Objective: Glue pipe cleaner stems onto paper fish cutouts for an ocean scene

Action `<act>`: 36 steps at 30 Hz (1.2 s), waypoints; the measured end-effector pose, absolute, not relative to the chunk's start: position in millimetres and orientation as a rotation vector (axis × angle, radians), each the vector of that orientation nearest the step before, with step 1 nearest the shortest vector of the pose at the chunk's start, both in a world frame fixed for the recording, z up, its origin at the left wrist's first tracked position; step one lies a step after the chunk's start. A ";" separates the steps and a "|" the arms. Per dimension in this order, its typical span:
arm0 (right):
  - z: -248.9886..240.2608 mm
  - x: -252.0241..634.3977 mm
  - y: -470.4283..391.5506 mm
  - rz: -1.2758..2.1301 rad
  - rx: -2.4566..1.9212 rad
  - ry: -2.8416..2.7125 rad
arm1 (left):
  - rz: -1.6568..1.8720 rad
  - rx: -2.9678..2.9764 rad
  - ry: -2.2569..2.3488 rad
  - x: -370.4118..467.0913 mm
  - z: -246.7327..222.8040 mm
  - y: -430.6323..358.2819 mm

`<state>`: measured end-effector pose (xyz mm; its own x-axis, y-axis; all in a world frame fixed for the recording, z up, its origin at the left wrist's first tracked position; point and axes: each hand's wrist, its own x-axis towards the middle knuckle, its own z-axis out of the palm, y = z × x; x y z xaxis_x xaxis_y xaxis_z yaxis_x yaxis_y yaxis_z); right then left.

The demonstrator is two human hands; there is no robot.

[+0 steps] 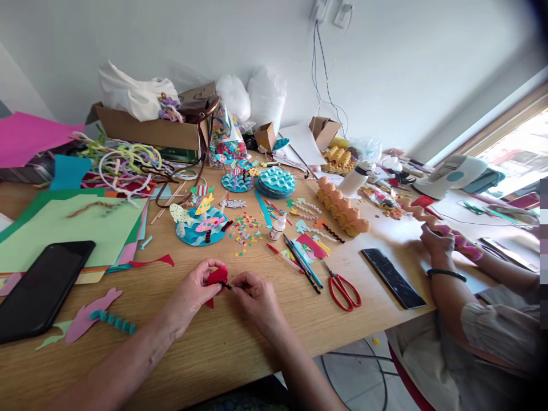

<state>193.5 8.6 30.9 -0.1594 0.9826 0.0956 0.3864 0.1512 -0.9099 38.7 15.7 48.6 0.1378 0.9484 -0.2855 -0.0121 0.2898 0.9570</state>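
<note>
My left hand [194, 292] pinches a red paper cutout [219, 275] above the front of the wooden table. From my right hand [256, 294], whose fingertips are pressed together, a short dark pipe cleaner [226, 285] reaches onto the red paper. Behind my hands stands a blue paper disc [188, 235] carrying several paper fish. Loose paper dots [248, 231] lie scattered beside it, next to a small white glue bottle [277, 227]. To the left are a pink paper fish [92, 317] and a coiled teal pipe cleaner [115, 321].
Red-handled scissors [345, 291], pens [305, 265] and a phone [394, 278] lie to my right. Coloured paper [64, 220] and another phone [43, 288] occupy the left side. Egg cartons [342, 211] stand farther back. At far right, a co-worker's hands [437, 244] hold a painted carton piece.
</note>
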 end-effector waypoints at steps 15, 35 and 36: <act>30.8 184.6 17.1 1.473 -1.138 -1.207 | 1.027 1.409 1.248 37.0 30.0 19.5; 50.2 213.4 2.3 1.548 -1.083 -1.136 | 0.903 1.178 1.050 53.2 44.9 13.5; 53.4 220.0 3.0 1.539 -1.077 -1.114 | 0.901 1.164 1.029 52.9 44.1 13.6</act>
